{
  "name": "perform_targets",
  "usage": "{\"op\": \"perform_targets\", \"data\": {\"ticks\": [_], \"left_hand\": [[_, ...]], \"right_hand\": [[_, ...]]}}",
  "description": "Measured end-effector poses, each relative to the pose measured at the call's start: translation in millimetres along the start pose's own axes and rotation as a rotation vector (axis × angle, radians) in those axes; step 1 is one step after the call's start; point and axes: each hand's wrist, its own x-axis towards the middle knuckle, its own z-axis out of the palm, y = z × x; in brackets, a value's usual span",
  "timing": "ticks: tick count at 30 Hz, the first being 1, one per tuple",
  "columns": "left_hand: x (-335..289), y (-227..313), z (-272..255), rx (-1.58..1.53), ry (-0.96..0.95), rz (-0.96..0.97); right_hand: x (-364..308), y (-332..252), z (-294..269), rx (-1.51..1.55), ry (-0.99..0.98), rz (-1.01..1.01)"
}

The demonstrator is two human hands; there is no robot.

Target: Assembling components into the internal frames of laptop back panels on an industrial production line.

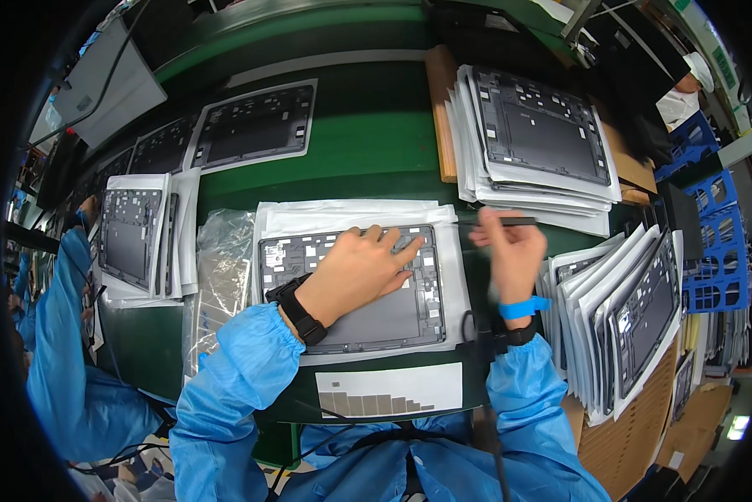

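A black tablet housing (367, 322), its inner side up, lies on white foam sleeves (267, 219) in front of me. Across its upper middle rests my left hand (355, 272), fingers spread and holding nothing. My right hand (514, 251) is raised just off the housing's right side, its fingers closed round a thin black tweezer-like tool (518, 221) whose tip points left. A blue band circles that wrist. Close to my body lies a white sheet (443, 386) bearing a row of grey rectangular pieces in stepped sizes.
Stacks of sleeved housings stand at the far right (543, 138), near right (644, 318) and left (129, 238). More housings (254, 125) lie at the far left. A clear plastic bag (225, 276) is beside the work. Blue crates (715, 234) stand right. A co-worker's blue sleeve (62, 335) is at left.
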Motion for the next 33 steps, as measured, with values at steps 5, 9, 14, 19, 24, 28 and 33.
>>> {"op": "perform_targets", "data": {"ticks": [5, 9, 14, 19, 24, 28, 33], "left_hand": [[-5, 9, -4, 0.048, 0.028, -0.045], [-32, 19, -51, -0.221, 0.097, -0.195], [-140, 13, -62, -0.159, 0.265, -0.844], [-166, 37, -27, -0.321, 0.205, -0.912], [-163, 39, -16, -0.509, 0.290, -1.053], [-166, 39, -8, -0.605, 0.300, -1.151], [-161, 45, -15, -0.377, 0.482, -1.003]], "right_hand": [[-11, 1, -18, 0.025, 0.028, -0.016], [-31, -4, -23, -0.497, -0.138, -0.234], [-58, -1, -18, -0.639, -0.274, -0.100], [-75, -11, -2, -0.730, -0.087, -0.368], [-66, 19, -3, -0.550, -0.111, -0.273], [-58, 13, -8, -0.566, -0.254, -0.248], [-65, 16, 0, -0.114, -0.275, -0.097]]}}
